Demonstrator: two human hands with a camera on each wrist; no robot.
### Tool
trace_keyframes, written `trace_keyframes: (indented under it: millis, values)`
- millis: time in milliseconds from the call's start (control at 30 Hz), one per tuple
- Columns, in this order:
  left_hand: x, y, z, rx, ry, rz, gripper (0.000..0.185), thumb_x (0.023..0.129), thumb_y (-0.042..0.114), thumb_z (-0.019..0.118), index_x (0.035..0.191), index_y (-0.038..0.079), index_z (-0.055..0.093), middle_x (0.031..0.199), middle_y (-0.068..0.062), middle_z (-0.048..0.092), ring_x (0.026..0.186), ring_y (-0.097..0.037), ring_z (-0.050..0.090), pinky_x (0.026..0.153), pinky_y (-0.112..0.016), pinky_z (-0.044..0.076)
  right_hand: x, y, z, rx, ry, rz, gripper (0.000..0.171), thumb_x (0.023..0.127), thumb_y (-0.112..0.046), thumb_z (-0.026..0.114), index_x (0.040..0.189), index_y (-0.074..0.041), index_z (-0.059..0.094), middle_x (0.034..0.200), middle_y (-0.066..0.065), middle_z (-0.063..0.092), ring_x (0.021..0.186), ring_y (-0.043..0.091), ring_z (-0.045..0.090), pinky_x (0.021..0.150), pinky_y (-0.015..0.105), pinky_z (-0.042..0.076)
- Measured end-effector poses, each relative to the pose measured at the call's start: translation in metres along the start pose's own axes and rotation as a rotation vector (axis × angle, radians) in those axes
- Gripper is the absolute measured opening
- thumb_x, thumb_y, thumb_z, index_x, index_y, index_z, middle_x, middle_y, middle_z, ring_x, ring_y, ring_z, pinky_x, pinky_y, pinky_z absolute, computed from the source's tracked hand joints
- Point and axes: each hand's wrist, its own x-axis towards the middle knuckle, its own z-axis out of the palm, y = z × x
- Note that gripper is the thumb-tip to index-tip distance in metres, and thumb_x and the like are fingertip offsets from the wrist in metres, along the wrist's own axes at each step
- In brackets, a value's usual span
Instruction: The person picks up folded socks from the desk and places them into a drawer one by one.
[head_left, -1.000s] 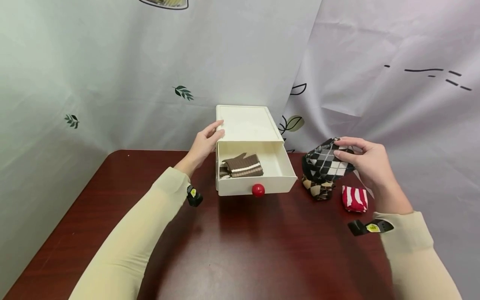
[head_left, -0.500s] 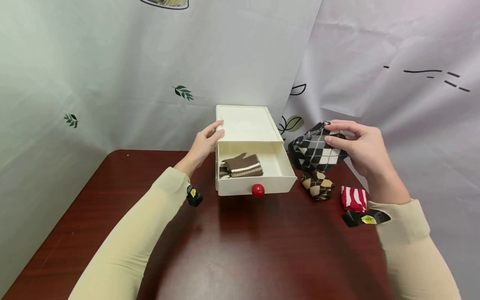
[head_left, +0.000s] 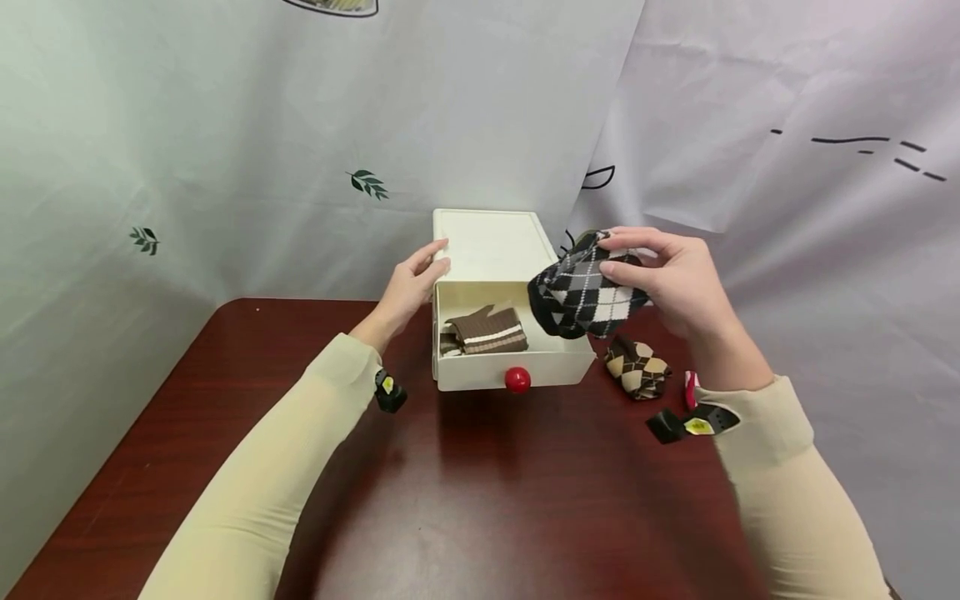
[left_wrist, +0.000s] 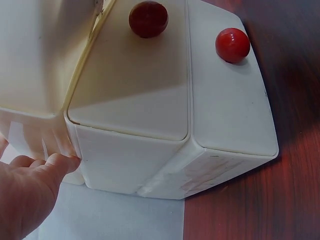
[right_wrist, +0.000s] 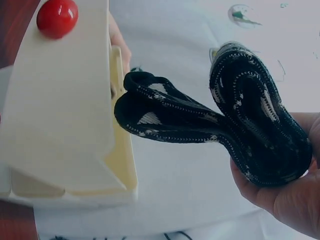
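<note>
A folded pair of black, grey and white argyle socks hangs from my right hand, pinched between thumb and fingers above the right side of the pulled-out top drawer. In the right wrist view the folded layers of the socks show edge-on. Inside the drawer, toward its left, lies a folded brown knit piece with white stripes. My left hand rests against the left side of the white cabinet. The left wrist view shows that hand's fingertips touching the cabinet's side wall.
A brown and tan argyle sock bundle lies on the dark red table right of the drawer. A red and white striped bundle is mostly hidden behind my right wrist. Below the pulled-out drawer are shut drawers with red knobs.
My right hand has lifted the black argyle socks off the tan bundle and carried them left over the drawer. The left hand and cabinet have stayed in place.
</note>
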Motion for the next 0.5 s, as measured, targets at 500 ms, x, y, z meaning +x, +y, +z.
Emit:
trace_keyframes:
  millis: [500]
  values:
    - [0.010,-0.013,-0.004,-0.012,0.006,0.015,0.050,0.094,0.025,0.057,0.141,0.017,0.043,0.096,0.001,0.052,0.046,-0.008,0.027,0.047,-0.022,0.027,0.011,0.019,0.036,-0.084,-0.015,0.017,0.021,0.076,0.000,0.074,0.094,-0.010,0.075,0.112,0.004,0.062,0.106,0.020,0.053,0.073,0.020,0.046]
